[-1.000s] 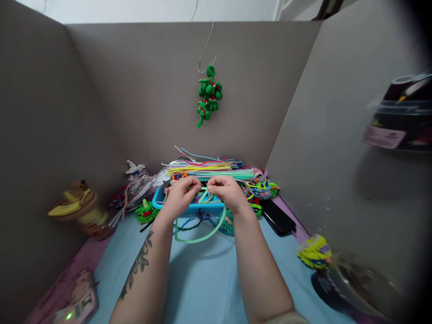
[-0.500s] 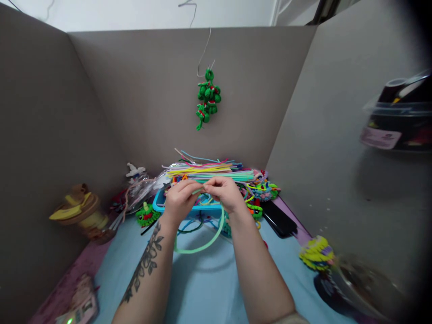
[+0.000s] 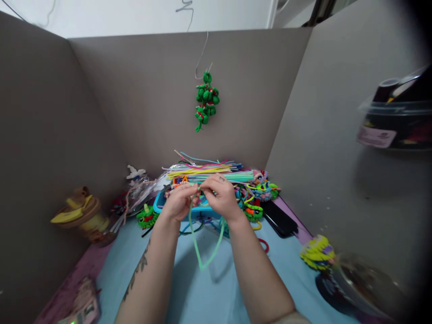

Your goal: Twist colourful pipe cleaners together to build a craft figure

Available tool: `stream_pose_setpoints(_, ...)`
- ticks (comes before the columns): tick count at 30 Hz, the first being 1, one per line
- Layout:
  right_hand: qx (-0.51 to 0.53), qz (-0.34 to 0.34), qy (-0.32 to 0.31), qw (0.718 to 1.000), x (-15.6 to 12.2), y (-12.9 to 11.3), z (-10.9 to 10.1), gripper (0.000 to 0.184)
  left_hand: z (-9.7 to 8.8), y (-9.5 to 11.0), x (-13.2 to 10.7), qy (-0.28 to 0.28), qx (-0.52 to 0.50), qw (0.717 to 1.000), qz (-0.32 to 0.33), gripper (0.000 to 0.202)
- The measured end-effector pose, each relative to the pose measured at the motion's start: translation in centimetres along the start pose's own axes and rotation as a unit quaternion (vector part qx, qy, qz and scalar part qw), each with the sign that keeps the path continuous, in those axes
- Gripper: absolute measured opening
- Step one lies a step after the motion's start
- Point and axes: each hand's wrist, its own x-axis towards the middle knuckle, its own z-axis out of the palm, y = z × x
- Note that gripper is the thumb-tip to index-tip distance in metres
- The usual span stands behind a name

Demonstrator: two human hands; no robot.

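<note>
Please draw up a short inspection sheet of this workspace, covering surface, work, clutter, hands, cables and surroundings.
Surface: pale blue cloth, purple at the edges.
Work: pale green strip, bent into a hanging loop.
Clutter: blue tray, coloured strips behind it; black phone, it seems, at right.
Hands: left hand and right hand pinch the strip, fingertips close together.
Cables: thin dark line top left, perhaps one.
Surroundings: grey panels; green ornaments hanging.
</note>
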Motion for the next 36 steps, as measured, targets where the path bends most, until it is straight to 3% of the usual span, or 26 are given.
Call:
stream_pose_setpoints(3,-0.013,0.048,0.027,0.998,0.1,0.3,0.0,0.015,0.0,0.0,-0.1,0.091,0.06,0.99,0.093,0.025)
stream_pose_setpoints(4,-0.012,0.071,0.041,0.997,0.2,0.4,0.0,0.015,0.0,0.0,-0.2,0.13,0.113,0.975,0.143,0.032)
stream_pose_setpoints(6,0.003,0.114,0.057,0.992,0.2,0.5,-0.1,0.014,0.0,-0.1,-0.4,0.186,0.258,0.916,0.243,0.04)
stream_pose_setpoints(9,0.044,0.167,0.049,0.984,0.2,0.5,-0.1,0.012,-0.1,-0.3,-0.6,0.194,0.464,0.787,0.357,0.02)
stream_pose_setpoints(11,0.072,0.192,0.038,0.978,0.2,0.4,-0.1,0.012,-0.3,-0.4,-0.7,0.177,0.534,0.721,0.404,0.015)
stream_pose_setpoints(13,0.096,0.207,0.027,0.973,0.2,0.4,-0.1,0.012,-0.4,-0.6,-0.7,0.173,0.562,0.686,0.429,0.016)
stream_pose_setpoints(16,0.108,0.204,0.009,0.973,0.4,0.2,-0.4,0.011,-0.6,-0.7,-0.7,0.163,0.58,0.672,0.431,0.018)
stream_pose_setpoints(19,0.075,0.156,0.0,0.985,0.5,0.1,-1.0,0.011,-0.4,-0.5,-0.8,0.145,0.569,0.697,0.411,0.018)
stream_pose_setpoints(24,0.022,0.05,-0.019,0.998,0.5,0.2,-1.8,0.015,0.3,0.2,-0.9,0.109,0.46,0.817,0.33,0.019)
stream_pose_setpoints(28,0.017,0.006,-0.026,0.999,0.4,0.5,-2.1,0.019,0.6,0.7,-0.9,0.059,0.288,0.944,0.153,0.025)
stream_pose_setpoints(30,0.036,-0.002,-0.017,0.999,0.3,0.4,-2.1,0.019,0.6,0.9,-1.0,0.009,0.153,0.987,0.043,0.028)
stream_pose_setpoints(33,0.073,0.008,0.002,0.997,0.3,0.0,-2.0,0.015,0.6,0.9,-1.1,-0.033,0.028,0.999,-0.015,0.03)
stream_pose_setpoints(36,0.098,0.05,0.031,0.993,0.3,-0.1,-2.0,0.012,0.8,0.9,-1.1,-0.011,0.06,0.996,0.066,0.021)
